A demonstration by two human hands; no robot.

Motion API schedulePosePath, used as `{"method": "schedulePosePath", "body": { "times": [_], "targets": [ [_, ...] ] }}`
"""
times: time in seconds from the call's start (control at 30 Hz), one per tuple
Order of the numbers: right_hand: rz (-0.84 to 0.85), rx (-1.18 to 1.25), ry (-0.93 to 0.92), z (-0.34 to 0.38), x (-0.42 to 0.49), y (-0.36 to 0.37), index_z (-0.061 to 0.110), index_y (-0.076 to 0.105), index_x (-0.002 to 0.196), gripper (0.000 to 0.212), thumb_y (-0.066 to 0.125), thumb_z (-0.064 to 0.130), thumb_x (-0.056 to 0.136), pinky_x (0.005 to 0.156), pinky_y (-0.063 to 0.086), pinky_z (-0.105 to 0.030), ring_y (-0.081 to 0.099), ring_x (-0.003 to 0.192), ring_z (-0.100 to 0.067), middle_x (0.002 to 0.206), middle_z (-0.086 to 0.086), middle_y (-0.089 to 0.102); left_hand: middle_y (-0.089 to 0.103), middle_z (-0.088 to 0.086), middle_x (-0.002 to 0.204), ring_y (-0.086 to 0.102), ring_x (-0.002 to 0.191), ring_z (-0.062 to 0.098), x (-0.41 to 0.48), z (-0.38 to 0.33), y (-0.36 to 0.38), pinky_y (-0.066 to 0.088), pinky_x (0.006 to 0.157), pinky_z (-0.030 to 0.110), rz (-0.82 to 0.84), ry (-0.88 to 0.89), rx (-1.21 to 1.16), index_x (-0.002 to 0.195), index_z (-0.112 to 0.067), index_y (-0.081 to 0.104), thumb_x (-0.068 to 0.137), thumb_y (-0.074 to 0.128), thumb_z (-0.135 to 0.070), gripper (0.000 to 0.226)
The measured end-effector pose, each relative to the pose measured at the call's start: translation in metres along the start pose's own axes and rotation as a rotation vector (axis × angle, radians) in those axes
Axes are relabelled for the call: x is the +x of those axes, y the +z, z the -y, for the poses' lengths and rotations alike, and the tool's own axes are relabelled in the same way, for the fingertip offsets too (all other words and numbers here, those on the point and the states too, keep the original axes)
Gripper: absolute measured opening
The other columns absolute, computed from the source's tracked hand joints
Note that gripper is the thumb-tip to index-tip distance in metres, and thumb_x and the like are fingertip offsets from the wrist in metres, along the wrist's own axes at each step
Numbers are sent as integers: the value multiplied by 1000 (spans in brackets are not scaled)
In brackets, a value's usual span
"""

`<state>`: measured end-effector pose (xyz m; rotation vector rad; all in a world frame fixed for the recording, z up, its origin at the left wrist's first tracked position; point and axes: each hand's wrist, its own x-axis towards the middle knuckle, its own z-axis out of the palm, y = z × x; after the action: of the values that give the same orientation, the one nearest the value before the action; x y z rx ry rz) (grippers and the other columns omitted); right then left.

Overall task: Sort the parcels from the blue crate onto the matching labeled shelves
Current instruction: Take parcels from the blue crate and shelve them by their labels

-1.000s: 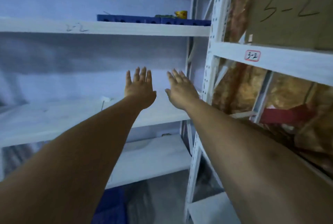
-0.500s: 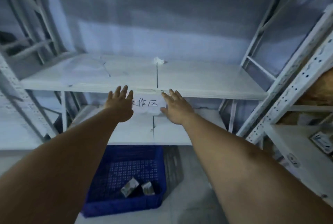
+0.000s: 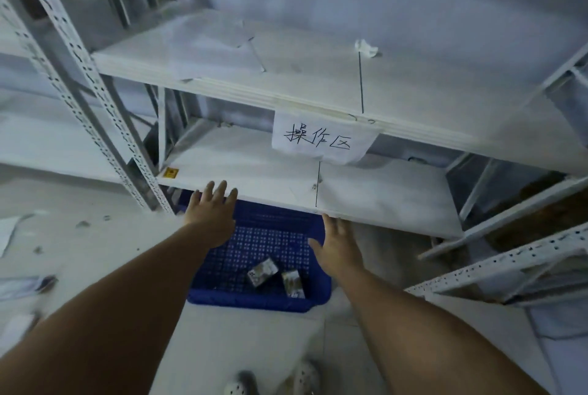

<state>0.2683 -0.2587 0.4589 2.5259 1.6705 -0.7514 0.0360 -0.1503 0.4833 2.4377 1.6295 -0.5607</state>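
A blue perforated crate (image 3: 254, 297) sits on the floor, half under the lowest white shelf (image 3: 381, 200). Two small printed parcels lie in its near right corner: one (image 3: 262, 271) to the left, another (image 3: 292, 283) beside it. My left hand (image 3: 211, 211) hovers above the crate's far left part, fingers spread, holding nothing. My right hand (image 3: 337, 250) is over the crate's right side, also open and empty. A paper label with handwritten characters (image 3: 319, 139) hangs from the shelf above.
White metal racks with perforated uprights (image 3: 95, 102) stand left and right. A crumpled paper scrap (image 3: 366, 48) lies on the upper shelf. Paper bits litter the floor at left (image 3: 19, 283). My white shoes (image 3: 273, 382) show at the bottom.
The view has swung down from the upper shelves to the floor. Both hands have dropped from shelf height to just over the blue crate, staying open and empty.
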Motion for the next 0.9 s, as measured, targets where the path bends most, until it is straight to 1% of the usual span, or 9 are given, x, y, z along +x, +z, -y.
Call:
{"method": "schedulePosePath", "body": {
  "times": [0.07, 0.13, 0.3, 0.43, 0.57, 0.63, 0.77, 0.9],
  "targets": [
    [31, 42, 50, -7, 2, 24, 26, 5, 155, 71, 40, 51, 98, 116, 26, -43, 10, 148, -30, 163, -8, 3, -13, 6, 160, -10, 147, 28, 8, 0, 16, 3, 119, 45, 38, 4, -24, 153, -22, -4, 100, 36, -39, 69],
    [71, 35, 47, -15, 12, 40, 24, 6, 155, 69, 39, 49, 100, 118, 23, -41, 6, 149, -28, 163, -9, 4, -13, 6, 160, -11, 147, 28, 18, -3, 30, 3, 119, 45, 78, 3, -40, 154, -22, -4, 100, 36, -38, 68],
    [134, 69, 33, -35, 56, 61, 21, 10, 155, 65, 39, 45, 101, 119, 20, -40, 6, 149, -28, 162, -9, 5, -13, 7, 160, -11, 147, 28, 45, -26, 64, 4, 119, 44, 142, 9, -59, 153, -18, -4, 100, 34, -30, 66],
    [217, 39, 52, -49, 95, 82, 19, 16, 154, 63, 36, 47, 102, 120, 14, -41, 4, 149, -30, 163, -10, 2, -11, 5, 161, -9, 147, 27, 74, -51, 98, 5, 120, 44, 197, -40, -131, 153, -16, -2, 99, 35, -26, 67],
    [276, 29, 67, -60, 138, 106, 18, 19, 153, 62, 33, 49, 102, 121, 11, -43, 0, 149, -31, 162, -11, 0, -9, 4, 161, -7, 147, 27, 116, -78, 131, 8, 119, 44, 256, -40, -163, 154, -17, 1, 101, 32, -31, 63],
    [304, 21, 90, -69, 159, 124, 18, 22, 153, 61, 31, 51, 102, 121, 10, -43, 1, 149, -32, 163, -11, 0, -10, 4, 161, -8, 147, 27, 139, -89, 147, 7, 119, 45, 297, -52, -220, 153, -21, 2, 101, 31, -35, 62],
    [325, 98, 219, -93, 185, 166, 19, 32, 148, 56, 35, 50, 101, 119, 15, -43, 5, 148, -32, 162, -12, 6, -10, 4, 161, -7, 147, 28, 175, -100, 189, 8, 119, 46, 389, -86, -286, 152, -25, 14, 100, 37, -35, 58],
    [378, 134, 324, -114, 202, 225, 20, 30, 149, 58, 41, 48, 99, 116, 25, -44, 12, 147, -33, 160, -15, 12, -9, 5, 161, -8, 147, 28, 205, -99, 245, 9, 117, 46, 432, -11, -209, 151, -28, 16, 99, 42, -32, 59]
  ]
}}
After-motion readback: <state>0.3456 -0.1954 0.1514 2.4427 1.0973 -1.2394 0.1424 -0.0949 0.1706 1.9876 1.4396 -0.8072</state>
